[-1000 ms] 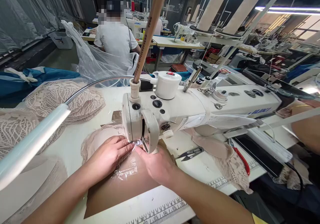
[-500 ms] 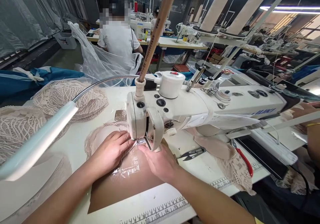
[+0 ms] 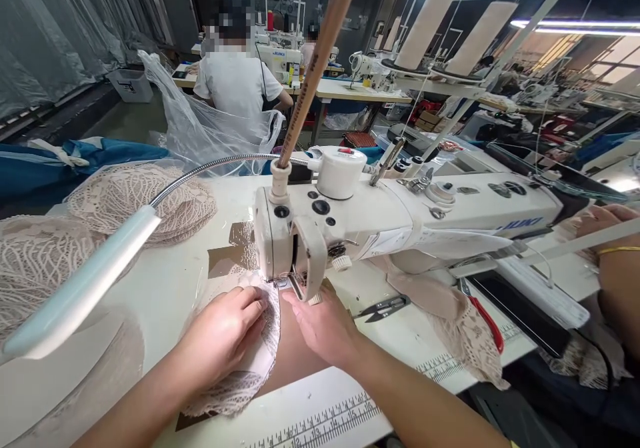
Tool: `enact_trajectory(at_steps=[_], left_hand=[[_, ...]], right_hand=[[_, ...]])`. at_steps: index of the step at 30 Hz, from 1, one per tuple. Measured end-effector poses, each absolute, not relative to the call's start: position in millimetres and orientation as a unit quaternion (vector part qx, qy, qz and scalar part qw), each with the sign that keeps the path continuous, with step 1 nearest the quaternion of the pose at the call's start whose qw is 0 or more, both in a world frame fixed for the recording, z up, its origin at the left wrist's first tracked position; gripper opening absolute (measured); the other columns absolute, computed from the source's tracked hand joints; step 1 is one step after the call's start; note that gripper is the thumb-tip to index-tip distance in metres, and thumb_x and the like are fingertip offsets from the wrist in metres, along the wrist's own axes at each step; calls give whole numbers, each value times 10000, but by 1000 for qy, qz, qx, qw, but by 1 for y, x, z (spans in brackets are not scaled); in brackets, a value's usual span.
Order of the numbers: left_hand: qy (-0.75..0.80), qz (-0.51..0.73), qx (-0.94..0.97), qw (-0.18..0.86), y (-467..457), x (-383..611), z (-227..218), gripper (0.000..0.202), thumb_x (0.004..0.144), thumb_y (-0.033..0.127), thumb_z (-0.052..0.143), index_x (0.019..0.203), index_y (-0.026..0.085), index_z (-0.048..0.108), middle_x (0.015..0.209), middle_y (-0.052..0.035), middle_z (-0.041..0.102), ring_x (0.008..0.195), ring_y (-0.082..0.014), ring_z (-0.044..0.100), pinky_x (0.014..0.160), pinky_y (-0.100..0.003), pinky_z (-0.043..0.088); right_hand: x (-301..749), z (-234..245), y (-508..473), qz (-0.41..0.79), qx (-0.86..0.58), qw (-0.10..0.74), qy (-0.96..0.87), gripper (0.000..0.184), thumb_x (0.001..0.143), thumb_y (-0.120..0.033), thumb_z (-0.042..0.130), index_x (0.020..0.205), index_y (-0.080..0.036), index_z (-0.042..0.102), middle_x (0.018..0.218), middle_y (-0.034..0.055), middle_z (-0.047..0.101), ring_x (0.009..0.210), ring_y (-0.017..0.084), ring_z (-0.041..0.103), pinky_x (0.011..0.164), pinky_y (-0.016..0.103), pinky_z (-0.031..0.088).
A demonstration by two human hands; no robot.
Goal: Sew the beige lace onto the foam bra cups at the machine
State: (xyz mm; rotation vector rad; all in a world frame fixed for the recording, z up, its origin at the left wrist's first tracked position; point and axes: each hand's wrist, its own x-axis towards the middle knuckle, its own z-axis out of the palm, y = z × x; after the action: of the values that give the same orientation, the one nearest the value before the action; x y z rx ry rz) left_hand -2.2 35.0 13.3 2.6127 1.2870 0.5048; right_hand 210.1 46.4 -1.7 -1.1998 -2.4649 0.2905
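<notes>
A white sewing machine stands across the table. A beige lace piece lies in front of its needle area, on a brown sheet. My left hand rests on the lace with fingers curled and pressed down, gripping the fabric near the presser foot. To the right of the foot my right hand lies flat, fingers stretched toward the needle, touching the lace edge and the brown sheet.
Stacks of lace pieces lie at the left. A gooseneck lamp reaches across the front left. Thread snips and red-handled scissors lie to the right. A seated person works behind. Another person's arm shows at the right edge.
The lace piece has been turned and pulled toward me, now bunched under my left hand. My left hand moved nearer with it. The right hand stayed by the presser foot.
</notes>
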Motion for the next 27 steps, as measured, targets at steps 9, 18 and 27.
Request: enact_trajectory(at_steps=[9,18,27], left_hand=[[385,89,917,48,41,-2,0,229,874,128,483,1039,153,640,1126,-128,649,922,-268,566,738,-392,479],[370,112,922,35,46,-7,1,190,821,79,499,922,151,642,1034,-107,675,834,-254,533,687,-380,435],[364,146,919,43,47,-5,5,209,838,52,463,895,153,637,974,-90,680,837,-236,523,728,-370,409]], right_hand=[[203,12,44,51,-425,100,-898,301,809,-74,488,1065,-170,615,988,96,621,875,217,535,723,321,371],[198,12,44,41,-434,110,-893,297,810,-55,493,1039,-174,638,975,75,645,866,210,550,742,319,398],[196,13,44,54,-437,117,-890,351,814,-50,490,1111,-165,638,1020,83,655,862,202,566,733,305,425]])
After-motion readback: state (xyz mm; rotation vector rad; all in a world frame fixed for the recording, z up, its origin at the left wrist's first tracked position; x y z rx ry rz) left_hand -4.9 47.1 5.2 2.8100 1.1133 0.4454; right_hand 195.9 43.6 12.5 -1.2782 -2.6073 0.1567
